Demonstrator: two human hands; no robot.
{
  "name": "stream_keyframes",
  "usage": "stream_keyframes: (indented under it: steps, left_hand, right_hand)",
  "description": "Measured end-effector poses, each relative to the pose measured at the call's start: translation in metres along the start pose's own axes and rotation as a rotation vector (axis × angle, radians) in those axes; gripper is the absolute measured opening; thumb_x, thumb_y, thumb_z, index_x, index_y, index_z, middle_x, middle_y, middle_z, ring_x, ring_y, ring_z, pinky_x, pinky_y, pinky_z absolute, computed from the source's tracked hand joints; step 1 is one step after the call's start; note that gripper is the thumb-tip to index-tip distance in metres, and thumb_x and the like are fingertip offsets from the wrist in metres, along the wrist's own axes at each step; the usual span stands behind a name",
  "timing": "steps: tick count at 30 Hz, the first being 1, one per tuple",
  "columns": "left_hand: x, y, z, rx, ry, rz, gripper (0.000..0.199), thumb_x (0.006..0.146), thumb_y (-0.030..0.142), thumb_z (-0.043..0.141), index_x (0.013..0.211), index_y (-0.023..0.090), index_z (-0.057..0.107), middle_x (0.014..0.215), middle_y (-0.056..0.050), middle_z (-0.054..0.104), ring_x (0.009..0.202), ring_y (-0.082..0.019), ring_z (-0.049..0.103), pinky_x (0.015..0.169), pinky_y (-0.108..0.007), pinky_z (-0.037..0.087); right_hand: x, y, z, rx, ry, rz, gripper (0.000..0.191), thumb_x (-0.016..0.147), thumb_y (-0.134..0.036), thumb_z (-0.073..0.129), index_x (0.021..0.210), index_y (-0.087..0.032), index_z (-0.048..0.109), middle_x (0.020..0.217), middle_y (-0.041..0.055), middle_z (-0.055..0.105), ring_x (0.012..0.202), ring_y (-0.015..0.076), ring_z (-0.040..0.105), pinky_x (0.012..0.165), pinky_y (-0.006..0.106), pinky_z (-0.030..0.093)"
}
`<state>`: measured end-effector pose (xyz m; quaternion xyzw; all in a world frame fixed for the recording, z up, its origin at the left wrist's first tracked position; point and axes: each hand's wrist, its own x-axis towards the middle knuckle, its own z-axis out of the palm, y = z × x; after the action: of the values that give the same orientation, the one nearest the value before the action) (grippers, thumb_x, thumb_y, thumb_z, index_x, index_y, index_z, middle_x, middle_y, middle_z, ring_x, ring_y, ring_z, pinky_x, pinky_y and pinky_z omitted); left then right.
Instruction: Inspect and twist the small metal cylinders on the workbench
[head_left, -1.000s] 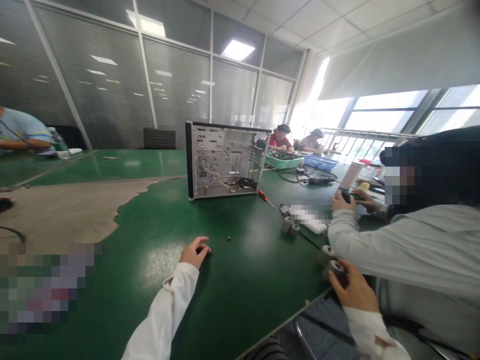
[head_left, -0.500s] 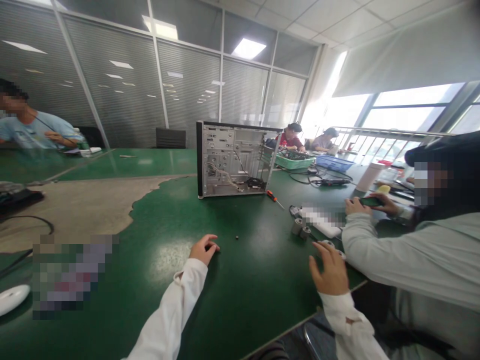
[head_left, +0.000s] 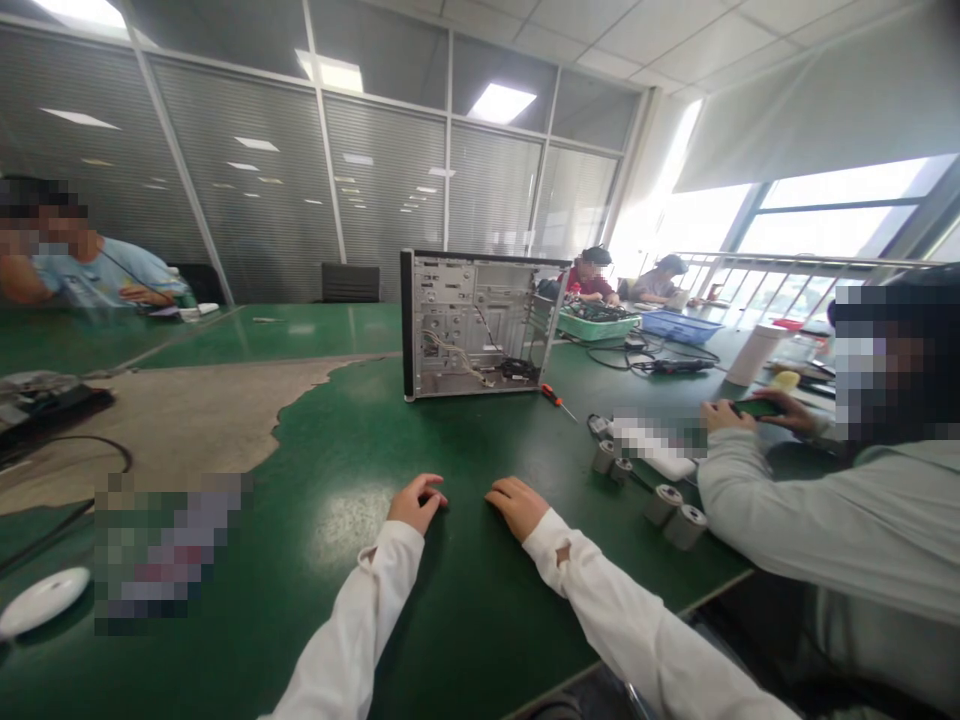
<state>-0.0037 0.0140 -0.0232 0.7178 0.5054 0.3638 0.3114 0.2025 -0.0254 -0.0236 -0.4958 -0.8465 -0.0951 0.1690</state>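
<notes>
1. The left hand (head_left: 418,503) and right hand (head_left: 517,505) rest side by side on the near part of a workbench (head_left: 480,620).
2. Beyond them, a computer chassis (head_left: 480,325) stands on the workbench, with a screwdriver (head_left: 556,402) just right of its near corner.
3. To the right of the hands, four metal cylinders (head_left: 664,505) stand near a blurred object (head_left: 652,438).
4. Farther right, a co-worker (head_left: 825,520) sits at the bench edge, holding a phone (head_left: 757,407), with a cup (head_left: 750,355) beyond.
5. Far off, two seated people (head_left: 592,275) sit behind a tray (head_left: 598,323) and a crate (head_left: 679,326).
6. On the left lies a computer mouse (head_left: 43,600); another person (head_left: 90,275) sits far left.
</notes>
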Motion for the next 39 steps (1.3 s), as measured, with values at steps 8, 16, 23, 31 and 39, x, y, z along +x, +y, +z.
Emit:
stream_keyframes:
  steps: [8,16,23,31,39]
  left_hand:
    - [0.002,0.000,0.001,0.009,-0.001,-0.015,0.023,0.065,0.018,0.045,0.086,0.019,0.055,0.066,0.001,0.067,0.069,-0.014,0.061,0.072,-0.026,0.043]
    - [0.001,0.004,-0.003,0.018,-0.031,0.004,0.023,0.065,0.021,0.045,0.086,0.019,0.054,0.068,0.001,0.067,0.072,-0.015,0.061,0.074,-0.028,0.043]
    - [0.001,0.001,0.000,0.015,-0.002,-0.002,0.024,0.065,0.021,0.044,0.086,0.018,0.055,0.066,0.000,0.067,0.070,-0.015,0.062,0.073,-0.029,0.044]
    - [-0.001,0.005,-0.004,0.015,-0.034,0.013,0.024,0.065,0.022,0.044,0.086,0.018,0.054,0.068,0.000,0.067,0.073,-0.015,0.061,0.075,-0.028,0.043]
    - [-0.002,0.005,-0.004,0.014,-0.027,0.014,0.022,0.065,0.019,0.045,0.085,0.019,0.055,0.067,0.001,0.067,0.072,-0.015,0.061,0.074,-0.027,0.043]
  right_hand:
    - [-0.107,0.056,-0.058,-0.212,0.347,0.275,0.022,0.077,-0.019,0.037,0.084,-0.018,0.057,0.081,0.0064,0.059,0.076,0.0165,0.052,0.070,0.028,0.039]
    - [-0.171,0.104,-0.102,-0.383,0.320,0.806,0.021,0.073,-0.031,0.038,0.083,-0.018,0.052,0.076,0.0070,0.059,0.069,0.0199,0.055,0.063,0.030,0.041]
    - [-0.177,0.120,-0.092,-0.278,0.255,0.842,0.019,0.070,-0.035,0.039,0.073,-0.022,0.052,0.071,0.0054,0.059,0.062,0.0205,0.055,0.054,0.031,0.040]
    - [-0.178,0.120,-0.094,-0.320,0.294,0.810,0.019,0.070,-0.032,0.040,0.076,-0.020,0.053,0.071,0.0056,0.060,0.063,0.0187,0.055,0.056,0.029,0.040]
    - [-0.178,0.125,-0.087,-0.417,0.286,0.756,0.029,0.072,-0.038,0.040,0.088,-0.018,0.053,0.080,0.0059,0.058,0.073,0.0200,0.054,0.062,0.030,0.041]
